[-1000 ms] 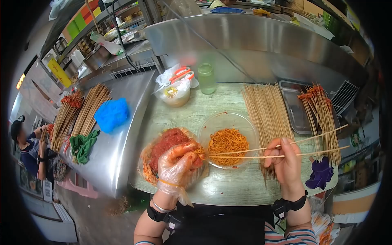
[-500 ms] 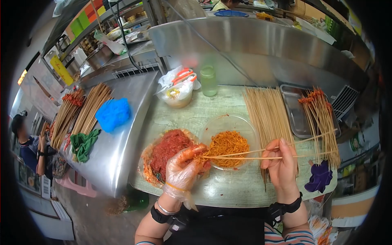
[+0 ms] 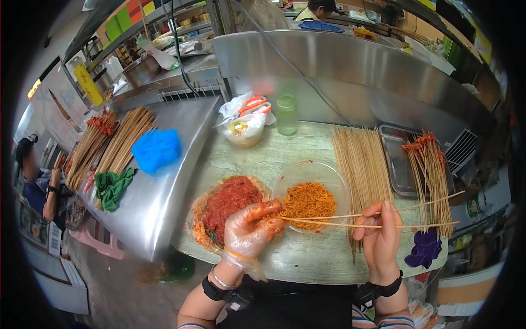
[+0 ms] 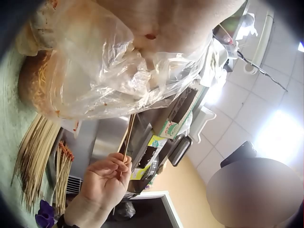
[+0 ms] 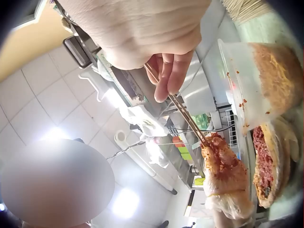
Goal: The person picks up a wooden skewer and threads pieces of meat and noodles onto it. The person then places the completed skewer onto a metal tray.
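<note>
My left hand (image 3: 249, 233), in a clear plastic glove smeared with red, pinches food at the tips of two thin skewers (image 3: 323, 223). My bare right hand (image 3: 379, 236) holds the same skewers nearer their other ends, which spread apart to the right. Red minced filling (image 3: 230, 200) lies in an open bag behind and left of the gloved hand. Orange shredded food (image 3: 308, 204) fills the bottom of a clear round bowl (image 3: 342, 189). In the right wrist view the skewers (image 5: 186, 116) run into the red-coated gloved fingers (image 5: 221, 156).
Bare skewers (image 3: 359, 164) lie beside a metal tray (image 3: 395, 189) and a bunch of loaded skewers (image 3: 430, 175). A purple cloth (image 3: 423, 248) sits at the right edge. Behind are a glass jar (image 3: 286, 115) and a tub with scissors (image 3: 244, 134). Another person (image 3: 37, 181) is at left.
The skewers' far ends first drew closer together, then spread apart again. Both hands keep their hold, and the whole view has shifted slightly.
</note>
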`<action>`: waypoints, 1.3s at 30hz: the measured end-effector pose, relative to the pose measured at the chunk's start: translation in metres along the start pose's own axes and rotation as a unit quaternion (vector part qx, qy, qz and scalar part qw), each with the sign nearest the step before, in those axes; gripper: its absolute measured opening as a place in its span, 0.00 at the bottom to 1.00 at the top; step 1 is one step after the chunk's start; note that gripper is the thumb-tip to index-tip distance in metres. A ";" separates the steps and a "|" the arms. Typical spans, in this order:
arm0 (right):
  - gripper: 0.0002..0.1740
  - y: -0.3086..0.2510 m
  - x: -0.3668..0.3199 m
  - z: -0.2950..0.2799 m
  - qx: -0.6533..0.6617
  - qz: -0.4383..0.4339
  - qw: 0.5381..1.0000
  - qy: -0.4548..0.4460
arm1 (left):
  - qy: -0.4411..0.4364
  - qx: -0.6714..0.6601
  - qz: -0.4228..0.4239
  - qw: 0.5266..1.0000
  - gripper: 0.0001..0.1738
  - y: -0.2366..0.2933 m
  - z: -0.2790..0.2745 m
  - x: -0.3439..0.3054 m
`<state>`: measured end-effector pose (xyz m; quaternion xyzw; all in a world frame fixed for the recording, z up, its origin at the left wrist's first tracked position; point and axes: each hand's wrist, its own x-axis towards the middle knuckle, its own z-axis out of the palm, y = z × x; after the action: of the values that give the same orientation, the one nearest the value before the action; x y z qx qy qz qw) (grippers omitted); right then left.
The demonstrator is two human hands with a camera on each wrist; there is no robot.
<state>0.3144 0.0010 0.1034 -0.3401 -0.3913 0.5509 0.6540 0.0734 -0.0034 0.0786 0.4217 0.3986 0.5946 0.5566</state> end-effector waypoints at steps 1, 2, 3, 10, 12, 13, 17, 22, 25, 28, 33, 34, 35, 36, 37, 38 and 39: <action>0.22 0.000 0.001 -0.001 0.013 0.011 1.000 0.009 | -0.005 0.014 0.011 1.000 0.17 0.001 0.001 -0.001; 0.22 0.000 0.002 -0.002 0.010 0.008 1.000 0.014 | -0.009 0.029 0.023 0.999 0.16 0.003 0.002 -0.002; 0.21 -0.001 0.002 -0.004 0.006 0.006 1.000 0.018 | -0.002 0.038 0.031 0.999 0.16 0.005 0.002 -0.002; 0.18 -0.010 0.007 -0.013 0.074 -0.003 0.997 0.031 | 0.038 -0.087 -0.071 0.993 0.14 0.005 0.000 -0.001; 0.18 -0.002 0.011 -0.012 0.093 0.041 0.994 0.031 | 0.016 -0.105 -0.080 0.991 0.17 0.005 -0.002 -0.002; 0.18 0.003 0.013 -0.011 0.103 0.062 0.992 0.032 | 0.007 -0.105 -0.080 0.991 0.19 0.005 -0.002 -0.003; 0.17 0.015 0.017 -0.011 0.086 0.067 0.994 0.024 | 0.019 -0.111 -0.085 0.990 0.22 0.015 0.004 -0.007; 0.16 0.010 0.017 -0.006 0.036 0.043 0.998 -0.003 | 0.011 -0.135 -0.095 0.986 0.21 0.014 0.000 -0.009; 0.17 -0.003 0.021 -0.008 0.071 0.026 0.997 0.013 | -0.001 -0.142 -0.092 0.986 0.16 0.010 -0.005 -0.007; 0.17 -0.009 0.029 -0.003 0.080 0.031 0.996 0.024 | -0.016 -0.129 -0.073 0.989 0.14 0.005 -0.010 -0.006; 0.17 -0.007 0.038 0.004 0.037 0.046 0.998 -0.028 | -0.004 -0.077 -0.050 0.996 0.13 0.013 -0.001 -0.008; 0.17 -0.008 0.040 0.006 0.028 0.043 0.998 -0.034 | -0.009 -0.072 -0.056 0.996 0.13 0.015 -0.002 -0.008; 0.17 -0.008 0.041 0.008 0.019 0.041 0.998 -0.040 | -0.014 -0.066 -0.062 0.996 0.12 0.017 -0.003 -0.008; 0.17 -0.009 0.043 0.008 0.039 0.044 0.998 -0.039 | -0.028 -0.045 -0.050 0.997 0.12 0.019 -0.005 -0.008; 0.17 -0.010 0.044 0.007 0.058 0.048 0.996 -0.038 | -0.043 -0.024 -0.039 0.998 0.13 0.021 -0.006 -0.008; 0.18 -0.012 0.044 0.007 0.077 0.051 0.995 -0.037 | -0.058 -0.003 -0.027 0.998 0.13 0.022 -0.007 -0.008; 0.18 -0.012 0.045 0.008 0.059 0.047 0.996 -0.041 | -0.056 -0.002 -0.025 0.998 0.13 0.021 -0.008 -0.007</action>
<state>0.3167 0.0440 0.1238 -0.2961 -0.3685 0.6165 0.6297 0.0590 -0.0122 0.0956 0.4429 0.3759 0.5565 0.5940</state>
